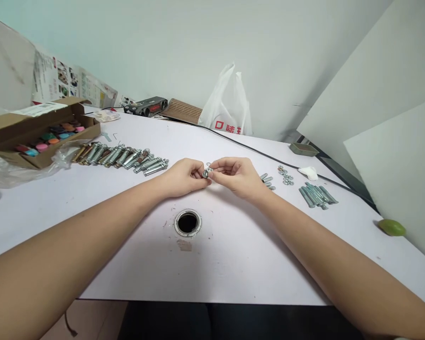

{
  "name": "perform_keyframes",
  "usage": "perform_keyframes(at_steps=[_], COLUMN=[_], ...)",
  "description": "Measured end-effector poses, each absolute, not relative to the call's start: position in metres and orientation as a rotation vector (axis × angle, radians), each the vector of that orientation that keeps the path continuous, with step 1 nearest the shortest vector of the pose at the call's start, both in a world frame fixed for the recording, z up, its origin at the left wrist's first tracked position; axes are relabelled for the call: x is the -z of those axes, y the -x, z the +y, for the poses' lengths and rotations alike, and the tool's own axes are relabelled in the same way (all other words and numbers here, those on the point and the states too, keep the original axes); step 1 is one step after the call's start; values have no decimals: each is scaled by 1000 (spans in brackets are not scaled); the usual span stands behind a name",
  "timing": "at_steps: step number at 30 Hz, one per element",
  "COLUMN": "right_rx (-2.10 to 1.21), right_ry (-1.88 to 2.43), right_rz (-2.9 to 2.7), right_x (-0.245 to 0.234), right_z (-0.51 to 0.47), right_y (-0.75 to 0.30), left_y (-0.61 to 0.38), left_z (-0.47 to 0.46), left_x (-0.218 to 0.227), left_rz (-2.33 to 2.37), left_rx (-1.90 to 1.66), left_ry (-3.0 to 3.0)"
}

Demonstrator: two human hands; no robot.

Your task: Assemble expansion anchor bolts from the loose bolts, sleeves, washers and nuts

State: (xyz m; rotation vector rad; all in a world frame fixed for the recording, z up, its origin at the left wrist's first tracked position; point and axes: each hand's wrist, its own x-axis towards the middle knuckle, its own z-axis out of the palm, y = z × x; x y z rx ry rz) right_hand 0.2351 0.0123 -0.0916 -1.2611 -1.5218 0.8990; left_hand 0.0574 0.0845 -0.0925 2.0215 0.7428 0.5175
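In front of me, my left hand [186, 177] is closed around a small shiny metal fastener [205, 174], its end showing at the fingertips; the rest is hidden in the fingers. My right hand [233, 175] meets it there, thumb and fingers pinched on the ring-like washer or nut at that end. Just behind the fingertips is a small washer [208, 164]. Left of my hands lies a row of expansion bolts [116, 156], several silver and some brownish. Past my right hand are a few metal bolts or sleeves [267, 181], partly hidden, and several nuts and washers [286, 175].
Bluish metal sleeves [318, 195] lie in a pile at right, near a white tissue [308, 173], a small tin [303, 149] and a green fruit [392, 227]. A black cable [248, 147] crosses behind. A cardboard box [42, 163] stands left; a round hole [187, 223] opens in front.
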Motion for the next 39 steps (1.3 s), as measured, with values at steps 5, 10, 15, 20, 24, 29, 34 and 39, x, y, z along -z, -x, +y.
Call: perform_keyframes(at_steps=[5,10,15,20,24,29,34,39], right_rx=[-819,-789,-686,-663,-674,-517,-442,-303], right_ry=[1304,1331,1286,1304,1272,1392,1272,1303], right_rz=[-1578,-1608,-1699,-1758,-1776,-1733,-1835,-1691], right_x=[93,91,90,92,94,95,94,90], right_z=[12,10,8,9,9,6,2,-4], right_y=[-234,-235,-234,-237,-237,-233,-233,-236], left_y=[-57,-57,-57,-56,-56,-56,-56,-56], left_z=[84,84,86,87,86,85,86,87], left_x=[92,93,95,95,93,90,90,91], left_rz=[727,729,701,695,669,670,685,737], left_rx=[-496,-504,-492,-459,-441,-415,-429,-442], left_ry=[-2008,-2028,-2029,-2051,-2058,-2059,-2047,-2003])
